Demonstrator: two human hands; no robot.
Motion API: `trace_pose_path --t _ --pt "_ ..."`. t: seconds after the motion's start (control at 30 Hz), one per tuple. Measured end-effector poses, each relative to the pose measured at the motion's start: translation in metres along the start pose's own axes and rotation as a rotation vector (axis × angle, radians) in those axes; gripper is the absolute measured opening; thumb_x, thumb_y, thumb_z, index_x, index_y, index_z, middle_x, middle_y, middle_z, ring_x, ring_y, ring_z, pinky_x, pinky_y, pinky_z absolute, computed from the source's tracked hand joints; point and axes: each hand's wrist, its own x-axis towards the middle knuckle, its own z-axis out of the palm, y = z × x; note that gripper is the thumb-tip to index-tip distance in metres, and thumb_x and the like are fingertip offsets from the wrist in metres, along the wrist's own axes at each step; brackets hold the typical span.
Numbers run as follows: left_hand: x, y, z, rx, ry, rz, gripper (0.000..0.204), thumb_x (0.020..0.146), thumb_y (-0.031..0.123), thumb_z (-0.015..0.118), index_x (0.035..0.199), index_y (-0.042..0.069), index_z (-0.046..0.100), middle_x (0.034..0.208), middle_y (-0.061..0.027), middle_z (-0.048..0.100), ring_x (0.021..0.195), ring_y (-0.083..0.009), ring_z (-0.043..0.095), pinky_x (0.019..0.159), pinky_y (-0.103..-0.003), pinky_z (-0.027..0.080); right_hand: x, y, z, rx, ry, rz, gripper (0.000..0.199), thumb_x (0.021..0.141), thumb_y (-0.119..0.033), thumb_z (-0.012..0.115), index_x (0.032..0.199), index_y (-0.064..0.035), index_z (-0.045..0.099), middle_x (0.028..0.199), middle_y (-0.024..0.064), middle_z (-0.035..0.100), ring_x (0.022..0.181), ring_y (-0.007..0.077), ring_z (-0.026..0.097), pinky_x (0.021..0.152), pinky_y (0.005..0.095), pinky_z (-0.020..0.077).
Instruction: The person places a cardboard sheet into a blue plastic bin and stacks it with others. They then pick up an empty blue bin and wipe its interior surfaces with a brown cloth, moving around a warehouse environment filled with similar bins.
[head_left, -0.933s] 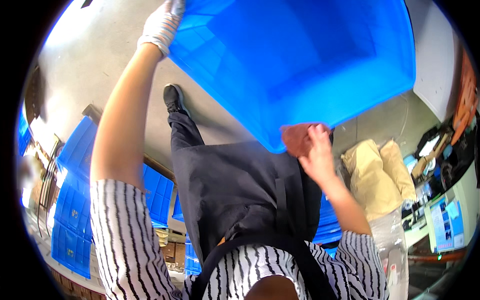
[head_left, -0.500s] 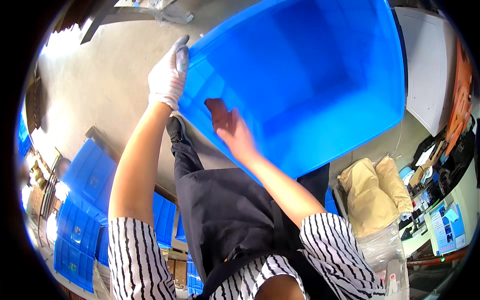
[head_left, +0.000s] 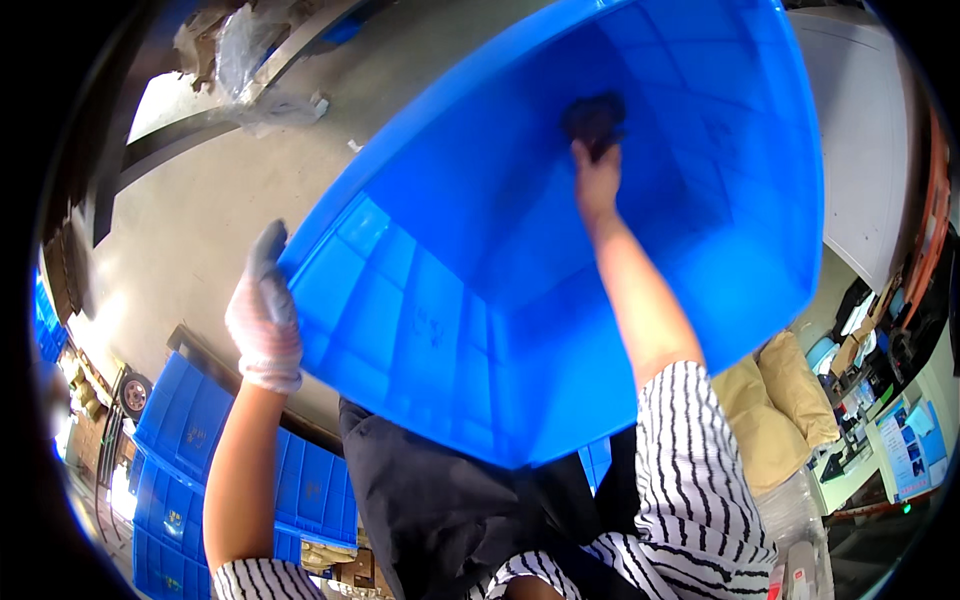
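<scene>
A large blue plastic bin [head_left: 400, 290], tilted with its open side toward me, fills the middle of the view. My left hand [head_left: 265, 320], in a white knitted glove with grey coating, grips the bin's rim at its left side. Deep inside the bin, my bare right hand [head_left: 599, 185] is closed on a dark brown cloth [head_left: 594, 118]. The cloth is pressed against or very close to an inner wall. It is bunched up and slightly blurred, and some of my fingers are hidden by it.
Stacked blue bins [head_left: 185, 420] stand at the lower left. Tan sacks [head_left: 765, 420] lie to the right, near a pale table [head_left: 865, 450] with papers. A white panel [head_left: 855, 130] is at the far right. Clear plastic wrap [head_left: 250, 75] hangs over a frame at the upper left.
My right hand has moved with the cloth from the bin's left wall deeper inside, up and right. My left hand and the bin's left edge have shifted down and left; the bin has turned.
</scene>
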Motion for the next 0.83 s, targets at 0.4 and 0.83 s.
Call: trace_pose_path --t 0.4,0.83 --pt "0.003 -0.012 0.007 -0.116 0.105 -0.291 0.037 0.098 0.015 0.031 0.124 0.001 0.052 0.116 -0.0149 0.059 0.107 -0.021 0.055 0.095 -0.033 0.042 0.111 0.059 0.119 -0.677 0.01 -0.421 0.064 0.08 -0.038 0.062 0.128 -0.0014 0.044 0.126 0.0232 0.046 0.121 0.0377 0.04 0.1 0.0462 0.0317" --pt "0.002 -0.016 0.0 -0.02 -0.002 -0.109 0.068 0.092 0.06 0.033 0.125 0.003 0.049 0.119 -0.0155 0.055 0.112 -0.0233 0.052 0.097 -0.036 0.039 -0.167 -0.026 0.253 -0.291 -0.561 -0.372 0.019 0.072 -0.012 0.06 0.091 -0.0134 0.064 0.109 0.0089 0.052 0.107 0.0249 0.046 0.088 0.0447 0.0334"
